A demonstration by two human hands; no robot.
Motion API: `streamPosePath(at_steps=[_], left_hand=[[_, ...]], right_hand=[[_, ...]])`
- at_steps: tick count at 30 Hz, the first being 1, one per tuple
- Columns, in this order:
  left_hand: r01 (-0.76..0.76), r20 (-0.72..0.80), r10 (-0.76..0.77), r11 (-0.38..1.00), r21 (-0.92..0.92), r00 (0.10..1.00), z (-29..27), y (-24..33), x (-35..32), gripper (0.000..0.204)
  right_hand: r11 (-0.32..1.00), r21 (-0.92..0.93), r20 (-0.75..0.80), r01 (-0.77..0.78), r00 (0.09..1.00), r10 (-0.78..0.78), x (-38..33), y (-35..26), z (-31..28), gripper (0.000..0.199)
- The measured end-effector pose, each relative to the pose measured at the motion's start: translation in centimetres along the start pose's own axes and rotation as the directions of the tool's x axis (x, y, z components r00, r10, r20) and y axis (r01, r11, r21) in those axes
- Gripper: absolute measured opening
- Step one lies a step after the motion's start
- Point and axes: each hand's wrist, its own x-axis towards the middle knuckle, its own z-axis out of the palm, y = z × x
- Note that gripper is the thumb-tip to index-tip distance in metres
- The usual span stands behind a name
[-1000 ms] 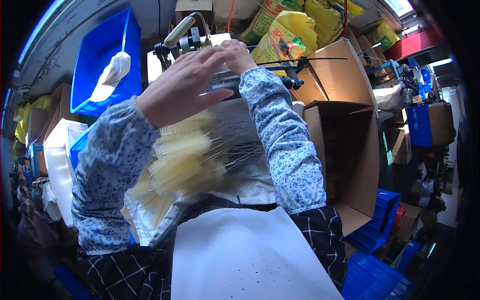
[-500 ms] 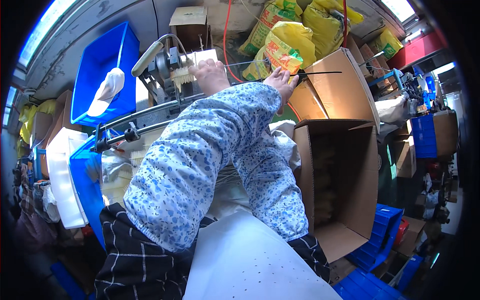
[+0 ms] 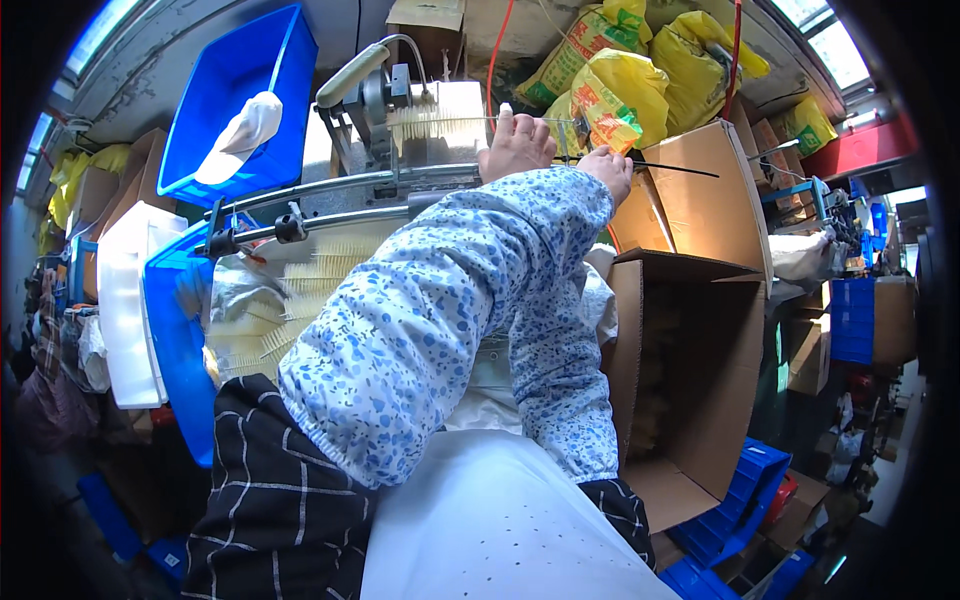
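My arms are crossed, with the left sleeve lying over the right. My right hand comes up behind that sleeve, its fingers bent and closed at the wire of a pale-bristled brush. The wire stretches sideways from a bench machine, its bristles on the machine's side. Farther right, my left hand has its fingers curled over a thin black rod, the grip partly hidden. Below the steel rails, several finished-looking bristle brushes lie in a pile.
A blue bin holding a white cloth stands at the far left. Yellow sacks lean behind my left hand. An open cardboard box stands at my right, with blue crates beside it. A red hose hangs at the back.
My right hand has moved right along the wire, off the bristles, which now show in a spread row. My left hand stays by the black rod. The whole view has shifted slightly.
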Motion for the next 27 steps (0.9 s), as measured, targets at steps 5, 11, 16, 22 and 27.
streamPosePath(at_steps=[5, 11, 16, 22, 27], left_hand=[[0.013, -0.025, -0.013, 1.000, 0.001, 1.000, 0.1, 0.1, 0.0, 0.109], [0.018, -0.037, -0.021, 0.998, -0.060, 0.999, 0.3, -0.1, -0.1, 0.110], [0.007, -0.013, -0.009, 0.992, -0.128, 1.000, 0.0, -0.5, -0.3, 0.113], [0.006, -0.032, -0.012, 0.984, -0.178, 0.999, -1.6, 0.0, -2.0, 0.110], [0.052, -0.065, -0.065, 0.980, -0.193, 0.996, -1.5, -0.6, -2.9, 0.102]], right_hand=[[0.993, 0.103, 0.026, 0.056, 0.998, -0.059, 0.3, 1.4, 0.4, 0.054], [0.969, 0.235, 0.037, 0.077, 0.995, -0.088, 0.5, 1.6, 0.9, 0.049], [0.942, 0.325, -0.029, 0.085, 0.996, -0.080, 0.6, 1.4, 1.8, 0.044], [0.926, 0.364, -0.088, 0.100, 0.993, -0.072, 0.6, 1.5, 2.7, 0.037], [0.932, 0.347, -0.056, 0.102, 0.995, -0.088, 0.5, 0.1, 2.2, 0.038]])
